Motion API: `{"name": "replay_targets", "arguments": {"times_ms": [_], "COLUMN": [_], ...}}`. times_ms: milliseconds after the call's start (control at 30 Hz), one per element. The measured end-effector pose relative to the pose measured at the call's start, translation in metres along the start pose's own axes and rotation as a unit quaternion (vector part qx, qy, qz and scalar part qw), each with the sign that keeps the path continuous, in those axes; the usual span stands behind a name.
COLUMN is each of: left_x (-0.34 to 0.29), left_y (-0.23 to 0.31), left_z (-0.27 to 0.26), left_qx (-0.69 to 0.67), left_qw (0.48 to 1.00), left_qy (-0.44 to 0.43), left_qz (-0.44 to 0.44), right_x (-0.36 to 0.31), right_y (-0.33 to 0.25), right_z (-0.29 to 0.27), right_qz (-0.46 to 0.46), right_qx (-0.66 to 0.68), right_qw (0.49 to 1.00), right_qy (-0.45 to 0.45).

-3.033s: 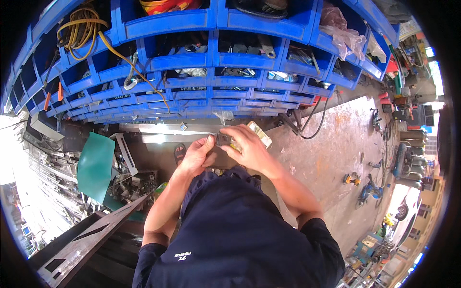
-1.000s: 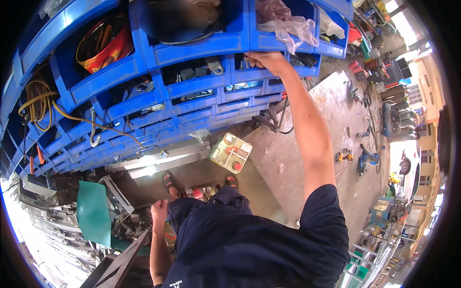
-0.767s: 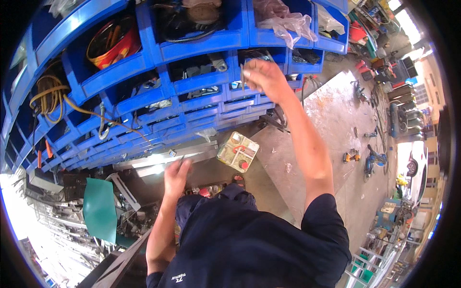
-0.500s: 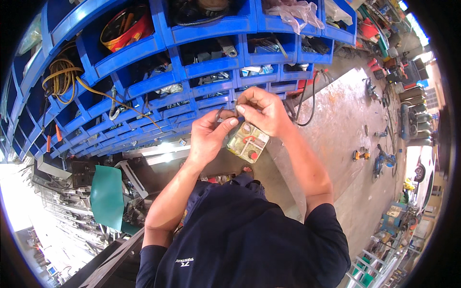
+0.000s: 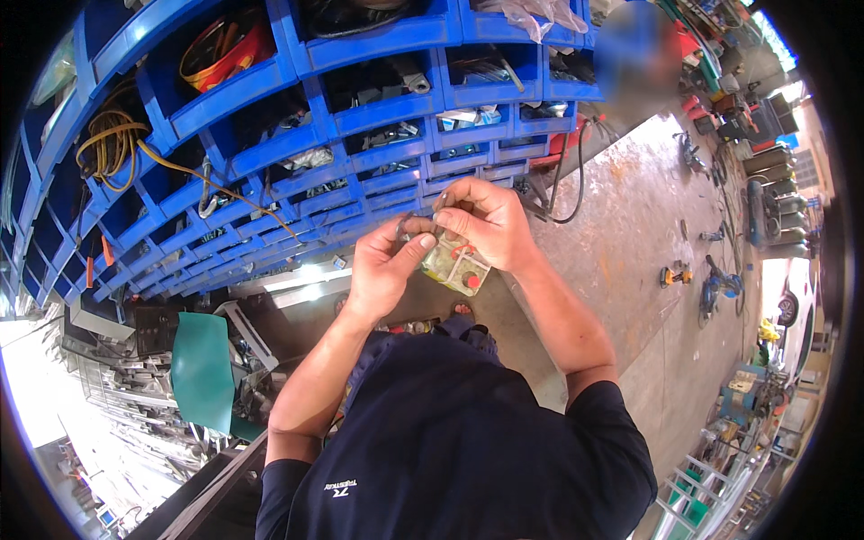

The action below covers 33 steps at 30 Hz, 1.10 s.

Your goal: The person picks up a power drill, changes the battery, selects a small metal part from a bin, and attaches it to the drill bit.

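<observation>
My left hand (image 5: pixel 387 270) and my right hand (image 5: pixel 490 229) meet in front of the blue bins, with their fingertips pinched close together. Something small and dark lies at the fingertips, too small to name. A thin dark loop shows by my left index finger. Just below the hands is a small clear compartment box (image 5: pixel 454 274) with pale dividers, a yellowish edge and red bits inside. My fingers cover its upper part, and I cannot tell whether a hand holds it or it rests on something.
Rows of blue storage bins (image 5: pixel 378 103) fill the far side, holding hardware. A coiled yellow cable (image 5: pixel 117 144) hangs at left, above a green sheet (image 5: pixel 202 371) among metal stock. Power tools (image 5: pixel 720 292) lie on the floor at right. A blurred patch (image 5: pixel 637 54) covers the upper right.
Both hands have shifted slightly left, still pinched together. The compartment box sits a little higher and more hidden behind the fingers. A blurred patch has appeared at the upper right.
</observation>
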<state>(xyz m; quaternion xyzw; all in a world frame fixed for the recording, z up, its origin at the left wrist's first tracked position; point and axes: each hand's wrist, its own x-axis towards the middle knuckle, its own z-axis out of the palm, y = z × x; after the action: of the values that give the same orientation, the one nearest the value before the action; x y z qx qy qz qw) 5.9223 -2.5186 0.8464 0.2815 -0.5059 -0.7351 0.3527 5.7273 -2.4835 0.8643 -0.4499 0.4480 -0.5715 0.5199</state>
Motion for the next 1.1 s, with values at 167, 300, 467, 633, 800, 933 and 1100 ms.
{"name": "replay_targets", "arguments": {"times_ms": [167, 300, 467, 633, 800, 933, 1100], "left_x": [-0.007, -0.009, -0.038, -0.087, -0.154, -0.201, -0.206], "left_y": [0.003, -0.028, -0.074, -0.135, -0.204, -0.242, -0.237], "left_z": [-0.002, -0.025, -0.07, -0.116, -0.176, -0.207, -0.267], "left_qx": [-0.003, 0.162, 0.25, 0.395, 0.478, 0.434, 0.247], "left_qw": [1.0, 0.984, 0.96, 0.898, 0.82, 0.808, 0.827], "left_qy": [0.01, 0.069, 0.094, 0.184, 0.21, 0.331, 0.484], "left_qz": [-0.016, 0.013, -0.083, -0.066, -0.232, -0.223, -0.143], "right_x": [0.002, 0.023, 0.104, 0.187, 0.218, 0.201, 0.175], "right_y": [0.008, -0.002, 0.008, 0.025, 0.033, 0.054, 0.068], "right_z": [0.007, -0.006, -0.079, -0.127, -0.113, -0.045, 0.026], "right_qz": [0.008, -0.015, 0.013, 0.012, -0.066, -0.156, -0.42], "right_qx": [0.034, -0.091, -0.229, -0.182, -0.156, -0.435, -0.557], "right_qw": [0.999, 0.989, 0.954, 0.959, 0.944, 0.844, 0.664], "right_qy": [0.018, 0.119, 0.194, 0.217, 0.281, 0.272, 0.269]}}
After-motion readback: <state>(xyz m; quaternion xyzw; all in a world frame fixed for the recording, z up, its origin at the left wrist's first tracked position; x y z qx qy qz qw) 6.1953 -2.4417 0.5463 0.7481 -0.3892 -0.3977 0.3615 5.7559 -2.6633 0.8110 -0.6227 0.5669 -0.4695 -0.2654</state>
